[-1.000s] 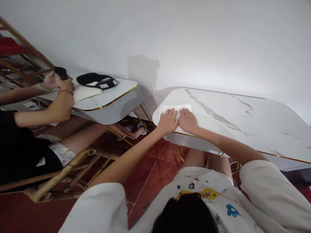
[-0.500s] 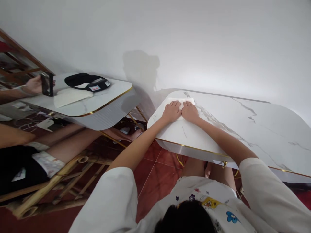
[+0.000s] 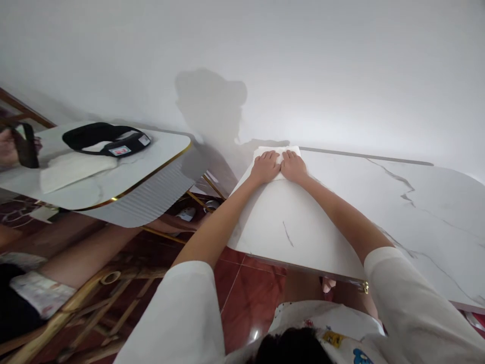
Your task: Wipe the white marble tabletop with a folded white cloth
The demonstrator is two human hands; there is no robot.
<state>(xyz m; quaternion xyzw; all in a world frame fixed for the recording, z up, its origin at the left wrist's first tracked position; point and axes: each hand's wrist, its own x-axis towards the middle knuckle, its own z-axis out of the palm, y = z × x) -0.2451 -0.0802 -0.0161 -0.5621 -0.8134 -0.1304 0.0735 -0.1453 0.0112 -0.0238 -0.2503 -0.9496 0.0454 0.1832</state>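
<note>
At the near edge of view are the white sleeves [image 3: 182,308] of the wearer, both arms extended forward over the marbled tabletop [image 3: 303,227]. A brass-coloured knob [image 3: 364,287] sits below its front edge, with red floor tiles [image 3: 252,288] visible underneath. To the left, a bamboo chair [image 3: 89,313] supports a second person, partly in view.

Toward the far left corner of the tabletop lies a folded white cloth [image 3: 279,149]. Left hand [image 3: 265,167] and right hand [image 3: 294,167] rest on it side by side, palms down, thumbs close together. The fingers [image 3: 270,155] are extended and slightly spread, pressing on the cloth without closing around it.

On the neighbouring table [image 3: 132,174]: a folded white pad [image 3: 78,169], and just beyond it a black headband [image 3: 91,136] with labels. A co-worker's hand [image 3: 7,148] holds a dark, blurred device [image 3: 27,146]. Behind stands a white wall [image 3: 322,76], bearing a shadow [image 3: 212,103].
</note>
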